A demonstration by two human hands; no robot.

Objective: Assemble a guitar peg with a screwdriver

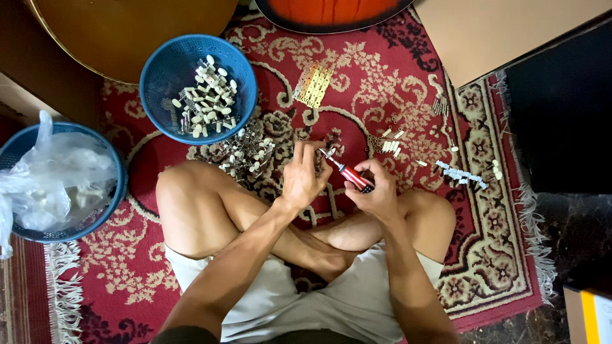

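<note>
1. Sitting cross-legged on a red patterned carpet [382, 83], the person works above the lap.
2. The right hand [373, 191] has a closed grip on a small red-handled screwdriver [349, 174].
3. The left hand [305, 175] pinches a small metal part; it is mostly hidden.
4. A round blue plastic basket [159, 83] of white-knobbed metal pegs stands near the left knee.

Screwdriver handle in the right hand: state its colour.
The screwdriver handle is red with white stripes and a dark end, seen in the head view.
</note>
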